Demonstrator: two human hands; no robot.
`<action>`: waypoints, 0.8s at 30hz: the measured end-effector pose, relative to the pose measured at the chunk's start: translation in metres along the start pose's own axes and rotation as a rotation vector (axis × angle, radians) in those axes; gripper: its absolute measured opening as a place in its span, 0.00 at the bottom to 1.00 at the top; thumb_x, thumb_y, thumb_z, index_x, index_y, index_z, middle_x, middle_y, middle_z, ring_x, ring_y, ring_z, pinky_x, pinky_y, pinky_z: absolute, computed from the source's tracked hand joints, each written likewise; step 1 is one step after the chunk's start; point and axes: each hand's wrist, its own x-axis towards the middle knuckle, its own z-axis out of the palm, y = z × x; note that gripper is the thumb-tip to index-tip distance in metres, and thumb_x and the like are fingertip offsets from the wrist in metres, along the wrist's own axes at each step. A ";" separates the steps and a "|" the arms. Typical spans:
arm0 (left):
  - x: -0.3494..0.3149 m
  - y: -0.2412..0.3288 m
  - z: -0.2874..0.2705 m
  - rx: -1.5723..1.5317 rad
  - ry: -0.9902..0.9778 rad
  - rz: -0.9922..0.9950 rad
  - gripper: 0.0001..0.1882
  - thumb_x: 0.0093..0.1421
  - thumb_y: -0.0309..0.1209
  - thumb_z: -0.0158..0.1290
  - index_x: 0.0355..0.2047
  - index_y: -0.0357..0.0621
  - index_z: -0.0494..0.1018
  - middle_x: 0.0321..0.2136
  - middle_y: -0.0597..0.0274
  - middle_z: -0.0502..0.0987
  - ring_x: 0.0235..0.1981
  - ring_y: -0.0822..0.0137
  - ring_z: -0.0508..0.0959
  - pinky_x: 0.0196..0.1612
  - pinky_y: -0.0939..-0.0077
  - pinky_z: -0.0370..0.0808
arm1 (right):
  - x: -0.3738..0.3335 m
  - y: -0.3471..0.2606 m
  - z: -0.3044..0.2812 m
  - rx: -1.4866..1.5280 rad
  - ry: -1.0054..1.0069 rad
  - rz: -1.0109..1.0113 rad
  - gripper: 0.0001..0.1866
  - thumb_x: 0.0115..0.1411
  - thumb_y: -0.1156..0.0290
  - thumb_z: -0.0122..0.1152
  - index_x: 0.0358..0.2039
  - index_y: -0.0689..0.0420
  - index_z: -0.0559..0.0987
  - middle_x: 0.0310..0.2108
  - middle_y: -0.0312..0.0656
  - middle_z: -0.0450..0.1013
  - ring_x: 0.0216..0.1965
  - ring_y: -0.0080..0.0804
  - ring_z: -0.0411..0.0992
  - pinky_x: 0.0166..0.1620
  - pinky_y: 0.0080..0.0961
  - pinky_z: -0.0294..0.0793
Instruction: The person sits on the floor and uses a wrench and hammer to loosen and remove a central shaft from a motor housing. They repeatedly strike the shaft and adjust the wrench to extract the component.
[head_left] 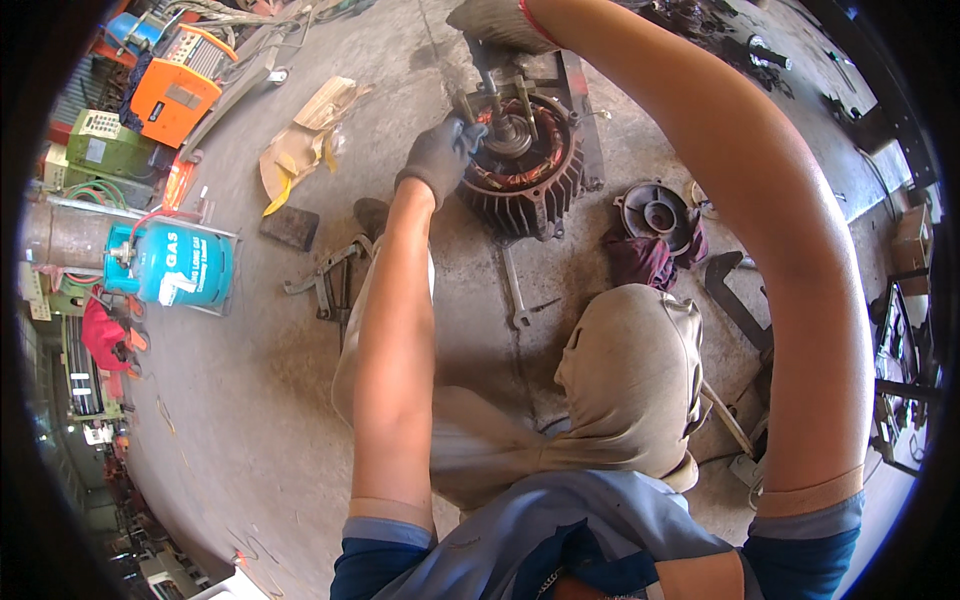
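Note:
An electric motor with a finned housing and copper windings stands upright on the floor ahead of me. Over the shaft at its centre sits a metal puller with upright arms. My left hand, in a grey glove, is closed round the puller's left arm at the motor's rim. My right hand, gloved too, reaches over from the right and is closed on the far end of a metal bar that runs to the puller's top. The frame's edge partly hides its fingers.
A wrench lies before the motor. To its right, a round end cover rests on a dark red cloth. Another puller lies left, near flattened cardboard. Farther left stand a teal gas cylinder and an orange machine.

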 end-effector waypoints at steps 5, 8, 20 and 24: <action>0.004 -0.001 -0.003 0.110 -0.072 -0.049 0.20 0.74 0.47 0.48 0.47 0.42 0.75 0.41 0.39 0.81 0.44 0.37 0.80 0.46 0.55 0.76 | -0.019 -0.014 0.004 0.335 0.244 0.269 0.20 0.60 0.61 0.66 0.48 0.60 0.81 0.48 0.54 0.80 0.48 0.46 0.78 0.50 0.37 0.75; 0.006 -0.003 0.003 -0.003 -0.016 -0.023 0.20 0.74 0.46 0.47 0.51 0.43 0.74 0.44 0.40 0.81 0.46 0.39 0.80 0.47 0.55 0.76 | -0.032 -0.022 -0.006 1.061 0.152 0.646 0.29 0.69 0.48 0.51 0.50 0.64 0.80 0.44 0.54 0.79 0.46 0.43 0.76 0.51 0.38 0.73; 0.024 -0.046 0.019 -0.072 0.001 0.084 0.18 0.72 0.45 0.51 0.54 0.49 0.74 0.43 0.41 0.82 0.46 0.39 0.81 0.47 0.53 0.77 | -0.031 -0.010 -0.007 0.234 0.082 0.221 0.24 0.70 0.59 0.44 0.54 0.65 0.78 0.54 0.55 0.78 0.52 0.47 0.76 0.53 0.39 0.74; 0.019 -0.055 0.024 -0.268 -0.043 0.072 0.17 0.72 0.40 0.52 0.53 0.43 0.76 0.43 0.50 0.83 0.45 0.57 0.81 0.50 0.65 0.76 | -0.033 -0.013 -0.016 0.713 0.087 0.569 0.24 0.70 0.60 0.44 0.55 0.62 0.78 0.56 0.55 0.77 0.58 0.48 0.75 0.57 0.44 0.72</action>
